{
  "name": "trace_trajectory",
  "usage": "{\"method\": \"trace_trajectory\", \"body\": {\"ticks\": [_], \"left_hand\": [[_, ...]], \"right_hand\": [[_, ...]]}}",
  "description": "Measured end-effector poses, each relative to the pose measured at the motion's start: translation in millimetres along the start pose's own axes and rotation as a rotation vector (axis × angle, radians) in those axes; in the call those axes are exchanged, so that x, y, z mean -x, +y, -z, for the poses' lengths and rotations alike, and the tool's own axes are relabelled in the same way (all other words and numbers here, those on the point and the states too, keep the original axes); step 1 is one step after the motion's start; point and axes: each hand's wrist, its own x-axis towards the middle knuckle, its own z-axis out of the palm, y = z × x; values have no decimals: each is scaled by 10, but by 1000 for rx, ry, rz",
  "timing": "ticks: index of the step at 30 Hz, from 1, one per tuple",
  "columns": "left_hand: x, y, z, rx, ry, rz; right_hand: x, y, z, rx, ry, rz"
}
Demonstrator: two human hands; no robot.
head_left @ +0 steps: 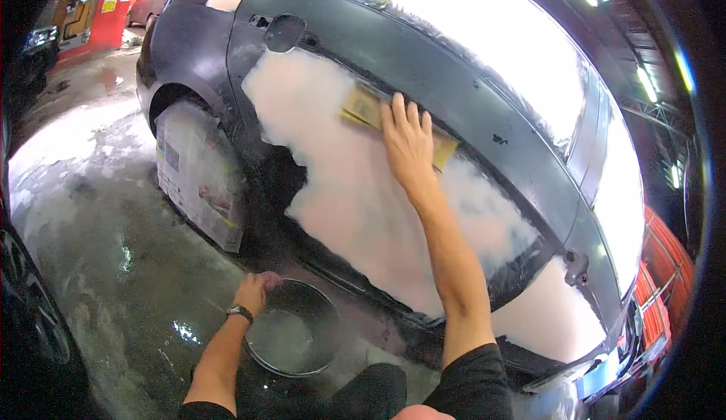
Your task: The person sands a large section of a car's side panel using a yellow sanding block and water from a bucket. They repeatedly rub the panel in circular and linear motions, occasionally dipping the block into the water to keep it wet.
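Observation:
A dark grey car door carries a wide, pale pink-white patch of filler [340, 193]. Against the upper part of this patch, my right hand [408, 136] presses a long yellowish sanding block [363, 107], its fingers laid over the block and pointing up. Down at the left, my left hand [252, 293] is closed on a pink sponge [268, 278] at the rim of a round black bucket [330, 322]. Greyish liquid lies in the bucket. The underside of the block is hidden against the door.
Printed sheeting [200, 174] covers the car's wheel at the left. The concrete floor [113, 269] is wet and smeared with white. A door handle [577, 267] juts out at the right, near red-orange panels [658, 299]. A dark vehicle [34, 306] stands along the left edge.

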Motion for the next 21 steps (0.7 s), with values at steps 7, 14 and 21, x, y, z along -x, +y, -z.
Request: {"method": "trace_trajectory", "body": {"ticks": [7, 14, 21], "left_hand": [[34, 93, 228, -46, -26, -47], [3, -130, -39, 12, 9, -81], [46, -26, 149, -28, -19, -163]], "right_hand": [[1817, 193, 44, -18, -17, 122], [3194, -191, 432, -60, -403, 60], [3412, -1584, 1036, -550, -663, -289]]}}
